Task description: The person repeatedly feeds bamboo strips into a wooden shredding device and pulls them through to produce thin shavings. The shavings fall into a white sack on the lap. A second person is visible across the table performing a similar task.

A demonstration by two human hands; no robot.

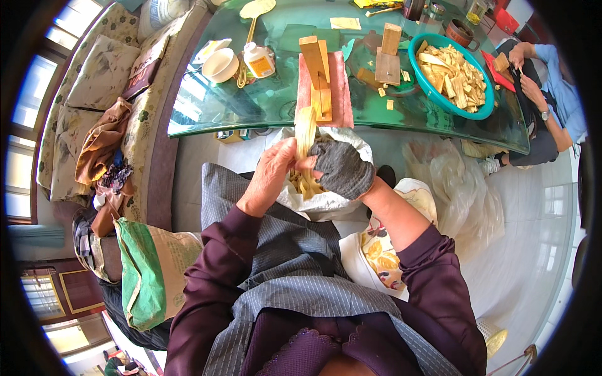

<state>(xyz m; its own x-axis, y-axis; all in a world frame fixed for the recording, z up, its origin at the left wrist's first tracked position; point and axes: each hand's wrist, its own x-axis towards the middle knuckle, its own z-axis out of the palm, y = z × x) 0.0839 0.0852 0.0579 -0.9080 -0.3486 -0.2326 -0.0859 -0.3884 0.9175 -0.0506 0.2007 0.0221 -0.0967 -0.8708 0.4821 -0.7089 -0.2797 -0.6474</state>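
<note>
My bare left hand [277, 160] pinches a long, pale yellow fibrous strip [305, 131] between thumb and fingers. On my right hand [343, 168] is a dark grey fingerless glove, and its fingers close around the same strip lower down. The strip's top end meets the foot of an upright wooden block tool [321, 101], which rests on a folded pink towel [338, 89] at the table's near edge. Below my hands a white sack [336, 204] gapes between my knees, with more yellow strips [308, 188] in its mouth.
The glass table [263, 110] carries a turquoise basin [475, 110] of yellow pieces, a second wooden block [388, 58], a white bowl [220, 66] and a white bottle [258, 60]. Another person's hands [531, 84] work at the right. A clear plastic bag [451, 188] lies on the floor.
</note>
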